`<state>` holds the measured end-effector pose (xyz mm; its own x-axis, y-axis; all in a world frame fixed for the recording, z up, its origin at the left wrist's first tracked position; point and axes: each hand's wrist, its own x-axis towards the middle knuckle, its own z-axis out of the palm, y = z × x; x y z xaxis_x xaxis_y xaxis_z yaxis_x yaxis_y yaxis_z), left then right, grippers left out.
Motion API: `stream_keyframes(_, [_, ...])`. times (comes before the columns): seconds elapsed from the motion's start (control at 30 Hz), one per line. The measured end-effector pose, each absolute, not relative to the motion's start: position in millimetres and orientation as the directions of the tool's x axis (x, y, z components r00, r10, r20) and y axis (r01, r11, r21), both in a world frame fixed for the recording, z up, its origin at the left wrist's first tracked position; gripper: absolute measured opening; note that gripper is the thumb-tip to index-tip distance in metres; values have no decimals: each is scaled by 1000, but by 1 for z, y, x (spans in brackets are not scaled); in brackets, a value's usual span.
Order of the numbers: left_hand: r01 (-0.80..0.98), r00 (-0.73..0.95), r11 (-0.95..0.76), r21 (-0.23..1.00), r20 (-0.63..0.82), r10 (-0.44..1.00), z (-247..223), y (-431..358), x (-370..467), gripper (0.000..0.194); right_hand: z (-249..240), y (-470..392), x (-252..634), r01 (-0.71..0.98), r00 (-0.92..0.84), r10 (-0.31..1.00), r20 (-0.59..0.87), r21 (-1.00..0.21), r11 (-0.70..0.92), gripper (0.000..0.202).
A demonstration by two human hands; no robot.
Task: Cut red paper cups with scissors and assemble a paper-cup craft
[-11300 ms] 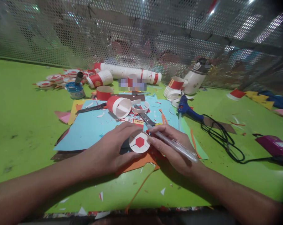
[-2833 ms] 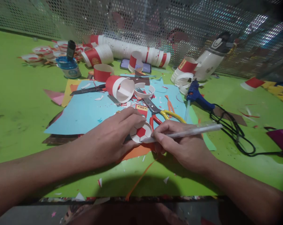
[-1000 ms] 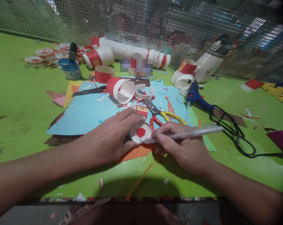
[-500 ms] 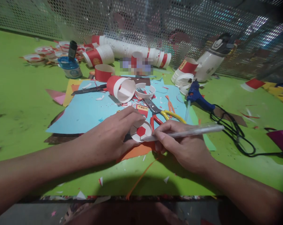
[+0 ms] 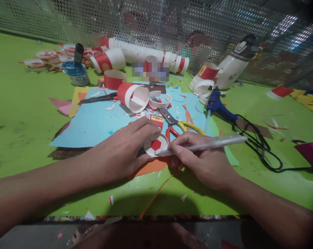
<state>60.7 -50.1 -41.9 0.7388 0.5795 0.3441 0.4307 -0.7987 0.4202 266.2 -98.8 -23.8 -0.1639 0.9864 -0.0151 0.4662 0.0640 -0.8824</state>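
Note:
My left hand (image 5: 127, 147) is closed on the left edge of a small white disc (image 5: 156, 145) that bears a red hexagon and dark lines. In my right hand (image 5: 198, 159) is a clear-barrelled pen (image 5: 211, 143), its tip at the disc's lower edge. Just beyond the disc lie scissors (image 5: 172, 121) with red and yellow handles. A red and white paper cup (image 5: 133, 98) lies on its side on light blue paper (image 5: 94, 121), beside a white paper ring (image 5: 160, 99). Orange paper (image 5: 153, 166) shows below my hands.
Stacked paper cups (image 5: 146, 53) lie along the back by a mesh screen. A blue tub (image 5: 77, 74) stands at the back left. On the right are a blue glue gun (image 5: 220, 107) with a black cord, a white flask (image 5: 231, 67) and a magenta object (image 5: 311, 152).
The view has shifted very slightly. The outer end of the pen has dipped and moved a little left; both hands keep almost the same place and hold.

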Motion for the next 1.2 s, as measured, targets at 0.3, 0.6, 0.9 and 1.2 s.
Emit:
stream_keyframes(0.3, [430,731,-785,446,337,593,-42,-51,61,39,-24,-99,271,337,-199,979,-32,-941,38,13])
stream_keyframes(0.6, [393,716,-754,526,339,610,-42,-49,61,45,-22,-88,282,200,91,977,191,-965,170,15])
stream_keyframes(0.9, [269,725,-759,593,394,565,-26,-59,65,47,-23,-90,273,322,-140,988,69,-940,111,21])
stream_keyframes(1.2, [359,682,-735,575,376,627,-18,-61,64,38,-23,-90,269,-11,-88,995,-52,-999,-53,23])
